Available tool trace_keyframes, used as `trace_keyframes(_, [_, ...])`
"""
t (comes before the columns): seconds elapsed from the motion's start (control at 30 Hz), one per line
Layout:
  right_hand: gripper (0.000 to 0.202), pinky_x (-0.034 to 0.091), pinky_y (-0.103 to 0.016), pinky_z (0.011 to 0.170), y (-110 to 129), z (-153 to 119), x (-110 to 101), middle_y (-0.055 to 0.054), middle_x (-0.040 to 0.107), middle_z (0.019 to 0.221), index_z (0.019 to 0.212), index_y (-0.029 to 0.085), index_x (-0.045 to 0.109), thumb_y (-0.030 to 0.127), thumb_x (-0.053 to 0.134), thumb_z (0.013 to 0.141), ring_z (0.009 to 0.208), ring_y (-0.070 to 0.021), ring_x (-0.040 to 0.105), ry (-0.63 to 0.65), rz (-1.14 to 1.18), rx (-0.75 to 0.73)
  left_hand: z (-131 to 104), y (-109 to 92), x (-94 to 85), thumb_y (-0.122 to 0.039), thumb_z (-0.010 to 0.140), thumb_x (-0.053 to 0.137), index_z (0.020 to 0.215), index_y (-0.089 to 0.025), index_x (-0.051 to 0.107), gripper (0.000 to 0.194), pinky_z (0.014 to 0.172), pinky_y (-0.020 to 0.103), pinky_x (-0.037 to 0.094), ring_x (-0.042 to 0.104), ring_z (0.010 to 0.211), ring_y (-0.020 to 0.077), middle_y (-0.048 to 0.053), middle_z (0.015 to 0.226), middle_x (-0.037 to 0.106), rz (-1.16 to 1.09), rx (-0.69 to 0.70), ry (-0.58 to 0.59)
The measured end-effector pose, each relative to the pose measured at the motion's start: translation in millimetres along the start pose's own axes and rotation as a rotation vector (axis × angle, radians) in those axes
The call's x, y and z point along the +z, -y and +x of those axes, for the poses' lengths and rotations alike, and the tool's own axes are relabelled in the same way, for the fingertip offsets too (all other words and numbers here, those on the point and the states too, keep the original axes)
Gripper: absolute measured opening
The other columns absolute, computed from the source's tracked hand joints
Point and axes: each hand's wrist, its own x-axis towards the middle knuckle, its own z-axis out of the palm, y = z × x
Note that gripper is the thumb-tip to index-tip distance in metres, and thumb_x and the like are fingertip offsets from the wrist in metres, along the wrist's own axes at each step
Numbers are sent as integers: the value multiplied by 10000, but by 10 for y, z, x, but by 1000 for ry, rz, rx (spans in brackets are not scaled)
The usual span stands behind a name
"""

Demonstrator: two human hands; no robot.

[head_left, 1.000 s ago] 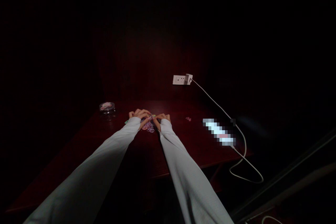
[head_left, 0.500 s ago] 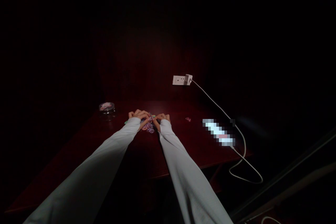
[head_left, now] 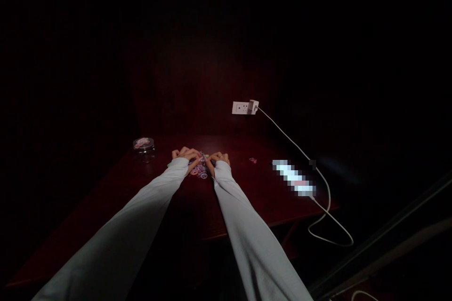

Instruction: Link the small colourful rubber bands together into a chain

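A small pile of colourful hair ties (head_left: 200, 171), mostly purple and pink, lies on the dark red table between my hands. My left hand (head_left: 186, 154) is closed in a pinch over the left side of the pile. Facing it, my right hand (head_left: 218, 159) pinches too, thumb and finger close to the left fingertips. A pinkish-purple hair tie shows between the two pinches, though its outline is too small to make out fully. Part of the pile is hidden under the fingers.
A clear round jar (head_left: 143, 146) with a decorated lid stands at left. A few pink hair ties (head_left: 253, 160) lie right of my hands. Farther right is a blurred-out lit phone (head_left: 294, 178), its white cable (head_left: 289, 135) running to a charger (head_left: 253, 106) in the wall socket (head_left: 240, 107).
Both hands stay pinched over the pile. My right hand's fingers have moved very slightly apart from the left; little else differs.
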Motion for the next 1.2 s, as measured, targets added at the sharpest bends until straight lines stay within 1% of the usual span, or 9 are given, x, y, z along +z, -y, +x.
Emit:
trace_keyframes(0.23, [156, 386, -335, 863, 1, -18, -2, -32, 664, 1170, 891, 276, 757, 327, 640, 981, 1066, -225, 506, -37, -53, -20, -2, -57, -60, -284, 1015, 557, 863, -245, 709, 219, 965, 481, 247, 548, 1127, 267, -13, 1178, 766, 18, 5, 31])
trace_keyframes(0.4, [141, 371, -334, 853, -29, 4, 5, -41, 638, 1214, 871, 263, 748, 304, 649, 962, 1073, -231, 500, -107, -66, 72, 1, -57, -103, -287, 1015, 548, 839, -245, 699, 236, 950, 481, 253, 566, 1087, 253, 5, 1154, 781, 28, -14, -19])
trace_keyframes(0.5, [171, 365, -332, 864, -33, 8, -11, -47, 626, 1242, 881, 255, 747, 319, 623, 980, 1082, -229, 499, -164, -93, 141, 6, -38, -124, -288, 1013, 550, 832, -241, 693, 236, 940, 477, 250, 570, 1072, 249, 13, 1144, 788, 49, -37, -50])
trace_keyframes(0.63, [193, 350, -328, 864, -23, 6, -24, -44, 619, 1279, 903, 250, 751, 328, 599, 993, 1092, -224, 492, -191, -131, 191, 8, -27, -114, -287, 1027, 523, 816, -235, 686, 271, 927, 469, 248, 570, 1071, 253, 23, 1126, 789, 72, -50, -89])
trace_keyframes(0.73, [188, 345, -325, 859, -21, 8, -9, -42, 619, 1282, 891, 247, 756, 319, 611, 986, 1086, -222, 486, -187, -110, 167, 7, -32, -70, -276, 1023, 534, 850, -241, 693, 239, 924, 463, 247, 574, 1077, 251, 22, 1124, 786, 63, -30, -78])
trace_keyframes(0.93, [150, 360, -328, 898, -13, 12, 36, -17, 642, 1236, 857, 265, 773, 324, 679, 959, 1091, -212, 495, -93, -66, 9, -8, -30, -11, -231, 1008, 575, 847, -231, 685, 195, 931, 441, 233, 561, 1087, 243, -7, 1099, 776, 28, 49, -2])
trace_keyframes(1.0, [162, 363, -325, 901, -10, 19, 45, -10, 651, 1212, 858, 272, 776, 338, 677, 967, 1090, -207, 503, -91, -68, 20, -15, -13, -15, -229, 1014, 567, 870, -231, 691, 189, 933, 433, 231, 552, 1084, 238, -11, 1097, 775, 24, 64, -15])
trace_keyframes(1.1, [195, 359, -319, 881, -36, 39, 21, -18, 657, 1182, 870, 266, 778, 356, 650, 986, 1069, -207, 506, -143, -67, 86, -24, 12, -29, -259, 1018, 563, 864, -238, 703, 209, 921, 432, 231, 558, 1065, 232, -10, 1092, 780, 17, 51, -47])
trace_keyframes(1.2, [222, 344, -318, 858, -142, 65, -104, -29, 658, 1169, 900, 264, 783, 367, 615, 1003, 1041, -210, 493, -217, -97, 156, -35, 19, -50, -287, 1014, 562, 811, -242, 703, 251, 908, 442, 231, 572, 1044, 232, -5, 1071, 791, 15, 19, -71])
